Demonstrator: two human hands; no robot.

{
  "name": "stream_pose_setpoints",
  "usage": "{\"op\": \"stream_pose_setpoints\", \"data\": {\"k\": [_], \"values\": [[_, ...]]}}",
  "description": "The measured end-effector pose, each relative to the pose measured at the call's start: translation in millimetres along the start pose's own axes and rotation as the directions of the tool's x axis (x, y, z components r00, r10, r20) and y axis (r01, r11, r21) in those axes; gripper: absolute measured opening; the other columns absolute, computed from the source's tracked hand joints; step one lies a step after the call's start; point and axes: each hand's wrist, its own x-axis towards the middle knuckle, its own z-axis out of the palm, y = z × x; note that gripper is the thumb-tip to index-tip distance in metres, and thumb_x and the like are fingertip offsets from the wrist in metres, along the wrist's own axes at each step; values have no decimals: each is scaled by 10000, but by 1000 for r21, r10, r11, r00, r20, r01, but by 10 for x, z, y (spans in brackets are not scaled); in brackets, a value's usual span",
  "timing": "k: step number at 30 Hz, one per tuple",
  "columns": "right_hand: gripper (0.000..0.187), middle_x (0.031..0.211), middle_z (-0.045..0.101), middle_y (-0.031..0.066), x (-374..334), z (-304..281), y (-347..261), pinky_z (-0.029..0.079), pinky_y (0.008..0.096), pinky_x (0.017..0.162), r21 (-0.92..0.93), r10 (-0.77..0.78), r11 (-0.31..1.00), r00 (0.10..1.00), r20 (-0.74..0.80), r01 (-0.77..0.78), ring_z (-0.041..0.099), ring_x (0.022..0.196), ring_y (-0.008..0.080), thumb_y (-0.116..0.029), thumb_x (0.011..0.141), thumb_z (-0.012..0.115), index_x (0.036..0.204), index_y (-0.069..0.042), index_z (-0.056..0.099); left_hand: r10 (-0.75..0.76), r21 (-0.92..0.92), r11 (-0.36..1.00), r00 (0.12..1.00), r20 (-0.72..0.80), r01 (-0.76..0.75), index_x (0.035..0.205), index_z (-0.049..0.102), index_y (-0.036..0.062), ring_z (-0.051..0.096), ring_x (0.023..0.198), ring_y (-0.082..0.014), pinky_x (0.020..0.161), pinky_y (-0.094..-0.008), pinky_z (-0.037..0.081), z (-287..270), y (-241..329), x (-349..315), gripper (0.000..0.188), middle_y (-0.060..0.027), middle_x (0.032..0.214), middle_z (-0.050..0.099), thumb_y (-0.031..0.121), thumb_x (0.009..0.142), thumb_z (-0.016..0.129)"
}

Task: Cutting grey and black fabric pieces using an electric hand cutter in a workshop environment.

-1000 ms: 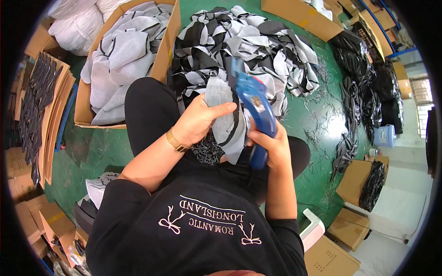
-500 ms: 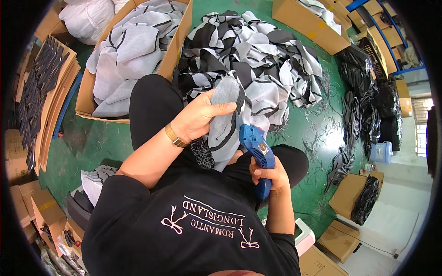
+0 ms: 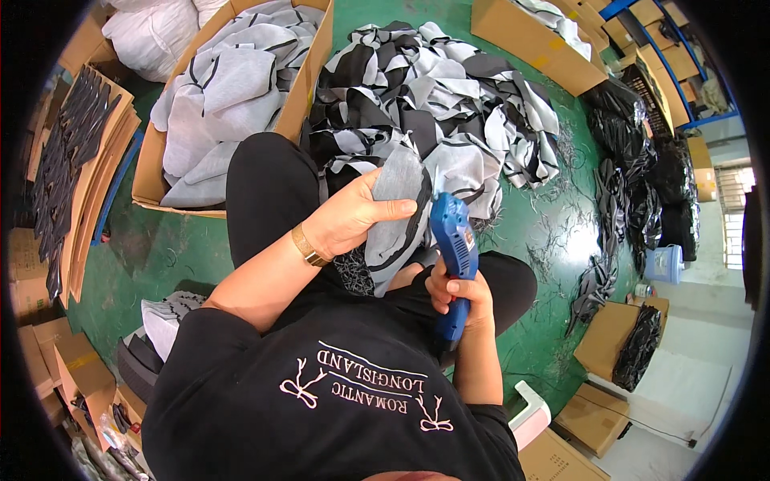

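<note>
My left hand (image 3: 357,212) pinches a grey fabric piece (image 3: 393,188) with a black edge band, its thumb lying along the band. The fabric hangs down between my knees. In my right hand (image 3: 459,293) are blue electric scissors (image 3: 455,232), with the fingers wrapped round the handle. Their narrow tip points away from me, just right of the fabric's edge; whether it touches the cloth I cannot tell. Beyond both hands lies a big heap of grey, white and black fabric pieces (image 3: 433,80) on the floor.
At the left stands a cardboard box (image 3: 317,80) full of grey fabric pieces. Flat cardboard with black strips (image 3: 76,152) leans farther left. Black plastic bags (image 3: 630,136) line the right side, near a pale blue bucket (image 3: 664,264). Thread scraps litter the green floor (image 3: 561,232).
The electric scissors have shifted slightly right and away from me, their body now more upright. My left hand and the fabric have moved only a little right.
</note>
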Motion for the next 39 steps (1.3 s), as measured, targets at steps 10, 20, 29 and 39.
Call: {"op": "stream_pose_setpoints", "data": {"k": [10, 20, 29, 39], "values": [[341, 591, 417, 34, -105, -100, -17, 397, 264, 411, -67, -14, 998, 1000, 2, 14, 424, 506, 142, -130, 618, 714, 846, -2, 495, 15, 20, 1000, 989, -148, -12, 1123, 579, 23, 620, 871, -105, 805, -277, 504, 19, 127, 43, 311, -28, 994, 652, 77, 836, 686], [317, 578, 433, 58, -142, -21, 42, 415, 277, 424, -211, 65, 974, 992, -105, -86, 453, 496, 167, -105, 589, 714, 797, 20, 510, -15, -100, 995, 997, -72, 8, 1122, 557, 41, 602, 912, -105, 828, -272, 485, -10, 51, 46, 309, -12, 999, 634, 52, 840, 682], [321, 593, 426, 37, -102, -49, 81, 398, 266, 422, -77, 44, 996, 999, -19, -45, 434, 505, 149, -135, 619, 712, 827, 9, 514, 51, 99, 994, 997, -60, -44, 1163, 552, 27, 601, 914, -85, 834, -251, 484, 61, 52, -15, 341, -10, 1029, 634, 40, 845, 675], [347, 763, 598, 72, -104, -74, -203, 510, 279, 580, -400, -293, 900, 918, -266, 171, 586, 607, 159, -49, 705, 730, 1000, 47, 575, 37, 7, 999, 987, -156, -37, 1116, 591, 33, 618, 901, -99, 812, -265, 493, -83, -25, 26, 211, -18, 1009, 657, 144, 938, 569]]}}
